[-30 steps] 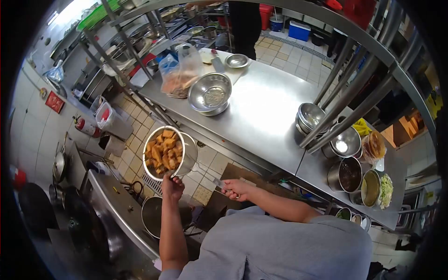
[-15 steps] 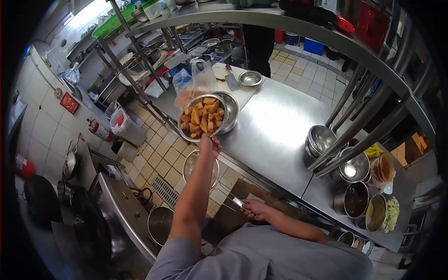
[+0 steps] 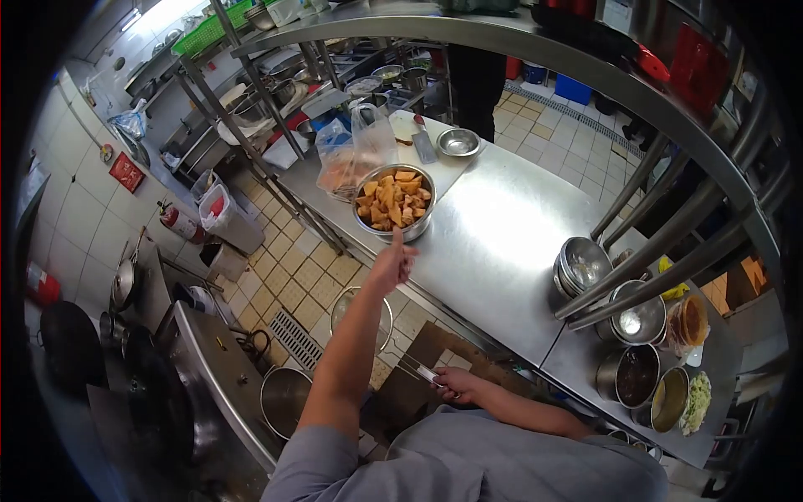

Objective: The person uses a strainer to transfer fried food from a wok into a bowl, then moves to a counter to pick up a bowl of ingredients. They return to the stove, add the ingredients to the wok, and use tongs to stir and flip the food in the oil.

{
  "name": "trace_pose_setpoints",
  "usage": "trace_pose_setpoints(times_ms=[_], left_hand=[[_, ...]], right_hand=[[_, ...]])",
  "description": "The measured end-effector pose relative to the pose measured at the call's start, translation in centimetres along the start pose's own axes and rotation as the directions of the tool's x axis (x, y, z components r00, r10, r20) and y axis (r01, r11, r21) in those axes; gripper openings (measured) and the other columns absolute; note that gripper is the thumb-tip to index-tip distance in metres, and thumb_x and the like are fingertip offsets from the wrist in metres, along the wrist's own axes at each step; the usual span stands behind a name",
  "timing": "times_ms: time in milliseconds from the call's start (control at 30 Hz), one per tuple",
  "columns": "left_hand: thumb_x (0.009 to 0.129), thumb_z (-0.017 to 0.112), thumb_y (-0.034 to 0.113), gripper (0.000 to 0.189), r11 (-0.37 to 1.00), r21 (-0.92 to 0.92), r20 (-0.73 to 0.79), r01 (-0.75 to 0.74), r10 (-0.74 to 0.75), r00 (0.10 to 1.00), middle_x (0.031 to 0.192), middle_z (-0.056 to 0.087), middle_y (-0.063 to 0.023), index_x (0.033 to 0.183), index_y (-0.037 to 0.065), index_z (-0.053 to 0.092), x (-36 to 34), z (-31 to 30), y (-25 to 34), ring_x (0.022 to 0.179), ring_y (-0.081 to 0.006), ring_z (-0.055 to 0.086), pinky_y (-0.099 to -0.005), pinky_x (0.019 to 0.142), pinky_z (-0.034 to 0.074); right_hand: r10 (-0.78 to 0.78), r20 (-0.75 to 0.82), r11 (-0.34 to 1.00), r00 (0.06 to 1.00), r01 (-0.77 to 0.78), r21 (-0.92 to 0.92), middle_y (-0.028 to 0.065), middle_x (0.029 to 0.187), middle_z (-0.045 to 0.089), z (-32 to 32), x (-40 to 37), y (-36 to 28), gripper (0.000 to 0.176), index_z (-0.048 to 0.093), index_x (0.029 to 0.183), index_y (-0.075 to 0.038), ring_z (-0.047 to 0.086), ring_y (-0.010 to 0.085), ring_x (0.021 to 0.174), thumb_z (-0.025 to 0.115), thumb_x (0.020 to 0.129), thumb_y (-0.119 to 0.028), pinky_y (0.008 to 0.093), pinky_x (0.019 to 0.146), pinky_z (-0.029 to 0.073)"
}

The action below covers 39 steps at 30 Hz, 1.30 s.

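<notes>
My left hand (image 3: 396,264) reaches forward over the counter's edge, index finger stretched out, its tip right at the near rim of a metal bowl (image 3: 428,219). Golden-brown fried chunks (image 3: 391,201) fill this bowl, which sits level on the steel counter (image 3: 493,243); the second metal bowl from before is mostly hidden under it. Low by my body, my right hand (image 3: 454,384) grips the handle of a wire strainer (image 3: 361,320), its round basket hanging above the floor. Clear plastic bags (image 3: 341,159) with orange contents lie just behind the bowl.
A cleaver (image 3: 425,147) lies on a white board (image 3: 447,170) beside a small metal bowl (image 3: 458,142). Stacked bowls (image 3: 583,263) and pots (image 3: 627,375) stand at the right. A steel shelf (image 3: 519,32) spans overhead. A deep pot (image 3: 286,402) is at lower left; a person (image 3: 477,84) stands beyond.
The bowl of fried chunks has moved right and come down over the other metal bowl. My left hand has let go of its rim. The right hand still holds the strainer.
</notes>
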<state>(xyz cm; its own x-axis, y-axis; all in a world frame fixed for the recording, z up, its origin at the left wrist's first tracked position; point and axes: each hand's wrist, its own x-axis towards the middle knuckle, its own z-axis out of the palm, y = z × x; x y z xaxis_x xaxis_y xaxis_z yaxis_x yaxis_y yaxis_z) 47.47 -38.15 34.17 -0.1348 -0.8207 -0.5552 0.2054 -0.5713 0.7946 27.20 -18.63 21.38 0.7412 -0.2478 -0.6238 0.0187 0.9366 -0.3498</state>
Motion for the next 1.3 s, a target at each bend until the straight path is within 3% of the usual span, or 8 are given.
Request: trace_pose_setpoints(times_ms=[200,367,400,467,567,633,733,1300], left_hand=[[0.084,0.023,0.064,0.065,0.945,-0.319,0.365,0.074,0.05,0.93,0.055,0.042,0.0025,0.09,0.007,0.055,-8.7,-3.4,-12.8,0.043,-0.009,0.036,-0.021,0.042,0.031],[0.085,0.044,0.051,0.044,0.963,-0.232,-0.067,0.135,-0.155,0.986,0.067,0.05,0.0005,0.081,0.009,0.055,-17.5,-8.7,-32.5,0.06,-0.0111,0.045,-0.0228,0.054,0.036],[0.083,0.049,0.052,0.043,0.932,0.246,-0.224,0.266,-0.213,0.951,0.067,0.05,0.0,0.076,0.009,0.052,-19.5,-11.8,-38.3,0.057,-0.0121,0.045,-0.0238,0.054,0.036],[0.078,0.048,0.061,0.055,0.854,-0.209,-0.51,0.476,-0.511,0.692,0.078,0.056,-0.0023,0.092,0.008,0.057,-26.3,-11.2,-43.1,0.07,-0.0198,0.054,-0.0322,0.062,0.042],[0.078,0.053,0.054,0.058,0.669,-0.743,-0.589,-0.022,-0.638,0.496,0.117,0.05,-0.0104,0.118,0.012,0.045,-35.0,-9.8,-47.0,0.108,-0.0231,0.046,-0.0403,0.08,0.041],[0.079,0.044,0.063,0.078,0.691,-0.707,-0.616,-0.148,-0.5,0.609,0.139,0.026,-0.0145,0.137,0.017,0.019,-40.2,-4.7,-41.0,0.128,-0.0259,0.025,-0.0347,0.101,0.026],[0.076,0.04,0.068,0.083,0.584,-0.771,-0.584,-0.254,-0.488,0.648,0.144,0.012,-0.0064,0.138,0.024,0.008,-43.6,-3.9,-47.0,0.132,-0.0299,0.012,-0.0465,0.105,0.016],[0.08,0.047,0.054,0.058,0.652,-0.549,-0.809,-0.523,-0.256,0.53,0.119,0.041,-0.009,0.122,0.014,0.036,-43.8,-13.7,-56.4,0.111,-0.0261,0.039,-0.0411,0.086,0.034]], right_hand=[[0.07,0.023,0.995,0.997,-0.071,0.069,0.0046,0.075,0.046,-1.2,1.5,-0.5,0.008,0.043,0.093,-0.008,0.034,0.0042,0.048,0.042,0.087,-0.003,0.0152,0.034,0.025],[0.124,-0.008,0.967,0.992,-0.12,0.224,0.0061,0.078,0.047,-2.5,3.8,-1.6,0.005,0.041,0.093,-0.01,0.033,0.0047,0.048,0.042,0.089,-0.006,0.0148,0.035,0.027],[0.129,-0.005,0.968,0.992,-0.125,0.217,0.0061,0.078,0.047,-2.0,4.2,-2.1,0.005,0.041,0.093,-0.01,0.033,0.0047,0.048,0.042,0.089,-0.006,0.0148,0.035,0.027],[0.113,0.024,0.963,0.993,-0.115,0.245,0.0056,0.076,0.045,-0.3,4.8,-3.7,0.004,0.04,0.091,-0.007,0.034,0.006,0.048,0.042,0.088,-0.005,0.0159,0.035,0.028],[0.115,0.065,0.971,0.991,-0.126,0.202,0.0051,0.075,0.044,3.1,6.6,-5.4,0.002,0.04,0.087,-0.007,0.034,0.0062,0.049,0.042,0.088,-0.006,0.0162,0.035,0.028],[0.121,0.098,0.98,0.988,-0.134,0.145,0.0049,0.075,0.043,5.9,8.1,-5.8,0.003,0.04,0.086,-0.007,0.034,0.0061,0.049,0.042,0.088,-0.006,0.0162,0.035,0.028],[0.139,0.194,0.979,0.971,-0.163,0.118,0.0048,0.076,0.043,11.6,9.3,-5.2,0.003,0.04,0.086,-0.007,0.034,0.0055,0.049,0.042,0.087,-0.005,0.0157,0.034,0.028],[0.538,0.496,0.842,0.682,-0.467,-0.27,-0.0009,0.071,0.042,32.6,7.9,7.9,0.004,0.044,0.09,-0.008,0.029,0.0013,0.042,0.043,0.087,-0.011,0.0134,0.03,0.023]])
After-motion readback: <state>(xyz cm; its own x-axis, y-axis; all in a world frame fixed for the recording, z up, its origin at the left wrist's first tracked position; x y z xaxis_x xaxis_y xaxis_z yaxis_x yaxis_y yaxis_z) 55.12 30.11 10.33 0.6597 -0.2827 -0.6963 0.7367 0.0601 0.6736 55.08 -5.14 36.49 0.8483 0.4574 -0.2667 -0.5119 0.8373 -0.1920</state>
